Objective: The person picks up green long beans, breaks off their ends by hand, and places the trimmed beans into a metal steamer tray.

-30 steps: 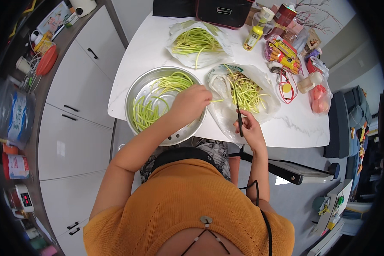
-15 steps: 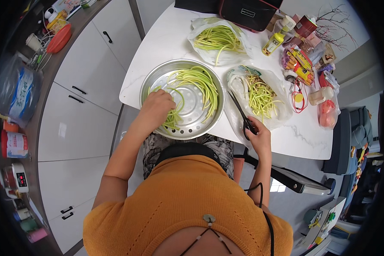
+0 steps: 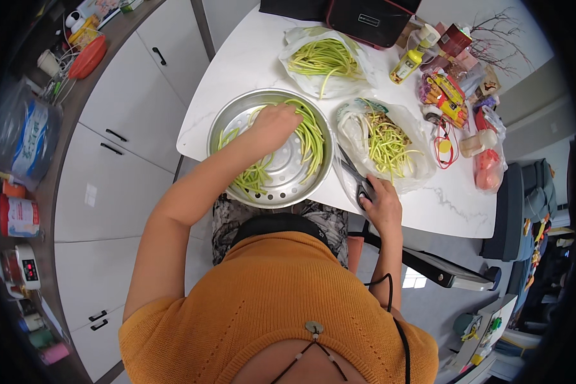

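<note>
The long green beans (image 3: 307,137) lie curved along the inner wall of a round perforated metal basin (image 3: 227,128), which stands on the near left part of the white desk (image 3: 237,70), close to its front edge. The left hand (image 3: 275,125) is inside the basin, palm down with fingers curled over the beans at the upper middle; it is touching them, but whether it has closed around any cannot be told from this angle. A second, smaller cluster of beans rests at the lower left of the basin, apart from the hand. The right hand (image 3: 381,205) sits at the front edge of the desk, just to the right of the basin, clenched around the dark handles of a pair of scissors (image 3: 355,179), whose blades point away from the person toward a plastic bag. That clear bag (image 3: 352,128) lies open just beside the basin and holds yellowish-green bean pieces (image 3: 387,144). A further clear bag of whole green beans (image 3: 323,57) lies behind the basin, nearer the far edge. To the right stand a yellow bottle (image 3: 408,64), assorted packets and a red cord loop (image 3: 447,144). A dark case (image 3: 371,19) lies at the far edge. White cabinets (image 3: 128,109) stand to the left.
</note>
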A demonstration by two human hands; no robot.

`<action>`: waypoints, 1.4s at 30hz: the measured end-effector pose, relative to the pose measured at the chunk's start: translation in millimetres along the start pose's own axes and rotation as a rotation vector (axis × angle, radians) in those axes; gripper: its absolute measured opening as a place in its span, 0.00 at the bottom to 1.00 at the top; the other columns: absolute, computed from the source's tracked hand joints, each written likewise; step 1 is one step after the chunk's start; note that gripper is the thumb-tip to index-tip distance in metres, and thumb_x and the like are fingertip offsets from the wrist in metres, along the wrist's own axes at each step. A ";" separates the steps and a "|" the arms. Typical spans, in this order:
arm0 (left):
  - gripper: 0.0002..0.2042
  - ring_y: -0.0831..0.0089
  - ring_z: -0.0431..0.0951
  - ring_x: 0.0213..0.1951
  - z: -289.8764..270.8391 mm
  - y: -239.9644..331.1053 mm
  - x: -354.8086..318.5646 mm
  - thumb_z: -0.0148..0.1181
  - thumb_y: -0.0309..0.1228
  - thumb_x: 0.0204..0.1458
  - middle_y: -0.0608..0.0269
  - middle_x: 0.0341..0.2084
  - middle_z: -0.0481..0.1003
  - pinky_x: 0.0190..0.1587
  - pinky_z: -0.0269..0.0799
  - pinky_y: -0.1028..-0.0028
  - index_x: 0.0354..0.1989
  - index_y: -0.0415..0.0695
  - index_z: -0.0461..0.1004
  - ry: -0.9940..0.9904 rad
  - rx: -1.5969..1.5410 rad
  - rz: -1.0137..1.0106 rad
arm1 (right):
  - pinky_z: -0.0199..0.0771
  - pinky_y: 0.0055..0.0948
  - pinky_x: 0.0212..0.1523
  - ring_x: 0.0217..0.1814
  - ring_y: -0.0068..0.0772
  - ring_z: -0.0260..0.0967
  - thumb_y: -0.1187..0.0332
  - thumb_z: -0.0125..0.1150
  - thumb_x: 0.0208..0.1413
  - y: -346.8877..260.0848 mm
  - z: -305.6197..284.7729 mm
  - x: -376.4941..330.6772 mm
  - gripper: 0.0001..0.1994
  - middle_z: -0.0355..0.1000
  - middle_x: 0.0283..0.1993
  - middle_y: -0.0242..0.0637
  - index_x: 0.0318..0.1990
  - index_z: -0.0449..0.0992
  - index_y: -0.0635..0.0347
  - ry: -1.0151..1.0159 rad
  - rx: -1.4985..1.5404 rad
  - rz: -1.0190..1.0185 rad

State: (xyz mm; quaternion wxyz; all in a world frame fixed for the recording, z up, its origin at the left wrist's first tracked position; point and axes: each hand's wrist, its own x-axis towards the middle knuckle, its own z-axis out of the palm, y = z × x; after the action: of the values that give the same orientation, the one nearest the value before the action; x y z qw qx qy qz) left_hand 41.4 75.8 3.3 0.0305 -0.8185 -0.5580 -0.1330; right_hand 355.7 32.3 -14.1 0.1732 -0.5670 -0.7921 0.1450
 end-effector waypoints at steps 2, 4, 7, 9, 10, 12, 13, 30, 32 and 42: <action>0.07 0.58 0.73 0.40 10.2 -2.4 4.7 0.53 0.22 0.41 0.55 0.31 0.71 0.41 0.71 0.63 0.31 0.41 0.73 -0.016 0.024 0.014 | 0.71 0.34 0.43 0.46 0.41 0.69 0.71 0.68 0.38 -0.6 -0.8 -0.6 0.28 0.70 0.45 0.38 0.52 0.72 0.50 0.005 -0.011 -0.005; 0.06 0.59 0.74 0.39 20.7 -5.0 5.4 0.53 0.23 0.42 0.56 0.31 0.72 0.39 0.71 0.63 0.29 0.42 0.74 0.019 0.049 0.045 | 0.71 0.34 0.43 0.46 0.42 0.69 0.71 0.68 0.38 -0.9 -0.7 -0.5 0.28 0.70 0.45 0.38 0.52 0.72 0.50 0.025 -0.021 -0.021; 0.08 0.58 0.73 0.39 27.5 -5.7 -0.3 0.53 0.21 0.40 0.54 0.31 0.71 0.40 0.71 0.63 0.31 0.41 0.73 0.040 0.013 0.030 | 0.71 0.34 0.42 0.45 0.42 0.70 0.70 0.68 0.38 2.2 -0.7 0.4 0.27 0.71 0.44 0.37 0.52 0.72 0.51 0.025 -0.038 -0.054; 0.06 0.59 0.73 0.39 31.0 -8.0 -1.2 0.53 0.22 0.41 0.55 0.31 0.72 0.39 0.71 0.63 0.28 0.42 0.74 0.023 0.048 0.025 | 0.71 0.34 0.41 0.44 0.42 0.70 0.70 0.68 0.38 2.1 -1.6 1.9 0.27 0.72 0.43 0.37 0.51 0.72 0.51 0.010 -0.060 -0.047; 0.05 0.59 0.73 0.39 31.3 -9.3 -1.8 0.53 0.23 0.42 0.56 0.30 0.72 0.39 0.70 0.63 0.27 0.42 0.74 0.014 0.066 0.022 | 0.71 0.34 0.41 0.44 0.42 0.70 0.70 0.68 0.37 1.7 -2.4 2.2 0.27 0.72 0.42 0.37 0.51 0.72 0.52 0.002 -0.071 -0.045; 0.05 0.59 0.74 0.39 27.8 -13.8 -0.6 0.53 0.23 0.41 0.56 0.30 0.73 0.39 0.71 0.64 0.27 0.42 0.74 -0.017 0.089 0.027 | 0.71 0.34 0.41 0.44 0.41 0.70 0.69 0.68 0.38 -0.5 -5.6 3.3 0.26 0.72 0.42 0.37 0.50 0.73 0.52 -0.014 -0.083 -0.033; 0.05 0.59 0.74 0.39 25.2 -15.9 -0.6 0.54 0.23 0.41 0.56 0.30 0.73 0.39 0.71 0.64 0.26 0.42 0.74 -0.032 0.101 0.030 | 0.71 0.35 0.41 0.44 0.41 0.70 0.69 0.68 0.38 -1.2 -6.6 3.8 0.26 0.72 0.42 0.37 0.50 0.73 0.52 -0.022 -0.089 -0.027; 0.03 0.81 0.73 0.29 -46.4 22.7 -2.7 0.58 0.23 0.52 0.63 0.30 0.76 0.35 0.70 0.82 0.33 0.40 0.71 0.328 -1.726 -0.549 | 0.70 0.23 0.34 0.33 0.27 0.71 0.72 0.61 0.50 -31.3 -28.0 34.6 0.08 0.75 0.34 0.36 0.38 0.78 0.61 0.064 0.570 -0.114; 0.03 0.81 0.74 0.29 -42.9 30.2 -0.2 0.59 0.23 0.51 0.62 0.30 0.76 0.35 0.71 0.82 0.32 0.40 0.71 0.310 -1.776 -0.504 | 0.67 0.16 0.31 0.29 0.18 0.67 0.71 0.59 0.54 -40.9 -22.6 44.0 0.09 0.74 0.31 0.31 0.42 0.76 0.62 -0.056 0.748 -0.176; 0.07 0.78 0.75 0.33 -12.4 44.6 -4.1 0.60 0.26 0.51 0.59 0.33 0.77 0.37 0.71 0.79 0.37 0.38 0.73 0.039 -1.491 -0.363 | 0.47 0.13 0.17 0.17 0.10 0.52 0.65 0.54 0.59 -64.1 2.4 46.5 0.07 0.67 0.20 0.24 0.32 0.73 0.56 -0.491 1.267 0.119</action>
State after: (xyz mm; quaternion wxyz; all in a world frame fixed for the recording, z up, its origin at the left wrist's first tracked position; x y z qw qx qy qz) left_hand 78.8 53.0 18.6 -0.5421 -0.5154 -0.4457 -0.4917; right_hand 286.4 56.1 16.1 0.2786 -0.3496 -0.5381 0.7146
